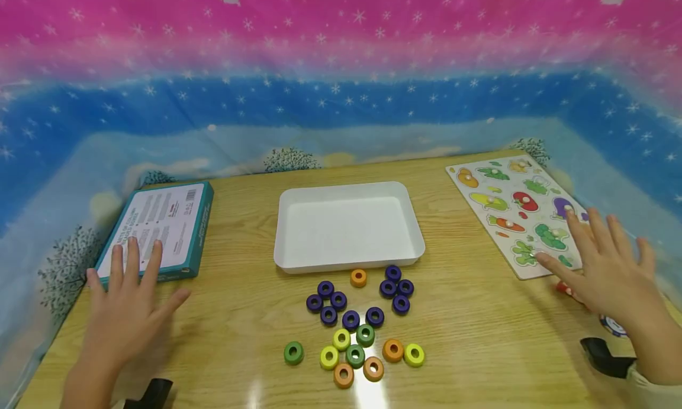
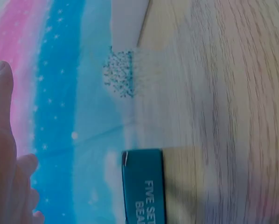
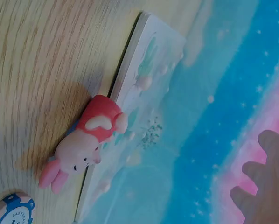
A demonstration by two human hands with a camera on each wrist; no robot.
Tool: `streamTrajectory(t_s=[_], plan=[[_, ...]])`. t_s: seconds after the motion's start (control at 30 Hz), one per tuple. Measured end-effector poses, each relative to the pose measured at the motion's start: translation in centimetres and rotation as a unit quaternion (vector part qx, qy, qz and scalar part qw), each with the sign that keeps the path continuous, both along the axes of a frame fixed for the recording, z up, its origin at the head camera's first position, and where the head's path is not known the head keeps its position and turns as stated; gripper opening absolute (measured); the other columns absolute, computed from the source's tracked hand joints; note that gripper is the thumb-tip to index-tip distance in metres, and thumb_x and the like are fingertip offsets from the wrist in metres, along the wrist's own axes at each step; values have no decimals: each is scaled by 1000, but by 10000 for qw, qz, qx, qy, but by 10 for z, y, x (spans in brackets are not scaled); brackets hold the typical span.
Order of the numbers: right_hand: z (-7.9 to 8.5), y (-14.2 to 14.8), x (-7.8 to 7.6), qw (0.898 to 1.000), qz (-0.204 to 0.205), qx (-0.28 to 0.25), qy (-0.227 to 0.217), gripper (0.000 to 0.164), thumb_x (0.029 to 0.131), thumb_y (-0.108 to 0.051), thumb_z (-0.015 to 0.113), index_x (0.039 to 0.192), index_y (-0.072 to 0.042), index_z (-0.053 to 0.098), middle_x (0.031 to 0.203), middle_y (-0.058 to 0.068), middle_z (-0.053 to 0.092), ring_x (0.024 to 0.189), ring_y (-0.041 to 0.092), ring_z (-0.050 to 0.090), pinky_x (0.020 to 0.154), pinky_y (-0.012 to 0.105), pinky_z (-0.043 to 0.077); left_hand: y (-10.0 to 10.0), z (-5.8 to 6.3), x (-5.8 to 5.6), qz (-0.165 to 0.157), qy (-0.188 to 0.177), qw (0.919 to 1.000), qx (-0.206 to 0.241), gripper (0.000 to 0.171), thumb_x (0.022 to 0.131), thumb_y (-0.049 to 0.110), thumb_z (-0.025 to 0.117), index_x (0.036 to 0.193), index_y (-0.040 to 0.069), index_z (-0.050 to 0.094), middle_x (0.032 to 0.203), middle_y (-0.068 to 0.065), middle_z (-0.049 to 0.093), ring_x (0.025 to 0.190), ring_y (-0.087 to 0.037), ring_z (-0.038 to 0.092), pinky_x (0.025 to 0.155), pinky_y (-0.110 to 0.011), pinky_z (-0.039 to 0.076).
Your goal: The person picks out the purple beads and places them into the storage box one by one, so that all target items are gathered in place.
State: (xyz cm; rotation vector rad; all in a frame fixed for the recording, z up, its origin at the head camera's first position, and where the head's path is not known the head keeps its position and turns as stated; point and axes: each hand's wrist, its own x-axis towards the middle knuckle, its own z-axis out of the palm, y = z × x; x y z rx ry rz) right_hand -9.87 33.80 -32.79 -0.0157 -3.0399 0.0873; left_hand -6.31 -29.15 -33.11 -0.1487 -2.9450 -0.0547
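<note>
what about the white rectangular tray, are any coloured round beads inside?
No, all the beads lie on the wooden table outside the tray.

"Where's the head camera?"
"High, facing forward and down over the light wooden table (image 1: 229,320)."
"The wrist ones?"
"Lower, nearer, pictures turned sideways; the left shares the flat teal-and-white box (image 2: 144,186) with the head view, the right the white vegetable-picture board (image 1: 508,211)."

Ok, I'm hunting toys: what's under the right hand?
Partly covered in the head view: a toy figure, a poker chip and the vegetable board. Whatever else the right hand hides can't be seen.
</note>
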Motion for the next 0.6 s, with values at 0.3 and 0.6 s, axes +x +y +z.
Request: streamTrajectory(t_s=[0.3, 0.6], plan=[[3, -18, -7, 9985, 534, 21, 135, 86, 78, -56, 44, 135, -20, -9, 136, 2, -22, 119, 22, -25, 84, 52, -23, 25, -5, -23, -616, 397, 9970, 233, 83, 78, 53, 46, 137, 18, 0, 138, -11, -13, 123, -25, -16, 91, -52, -13], [4, -73, -17, 9825, 1654, -817, 241, 82, 74, -51, 54, 137, -22, 9, 138, 15, 10, 118, 40, 16, 85, 62, 6, 70, -20, -53, -1399, -147, 9721, 1874, 69, 86, 41, 41, 137, 15, 2, 139, -8, -8, 125, -26, -4, 95, -50, 5]])
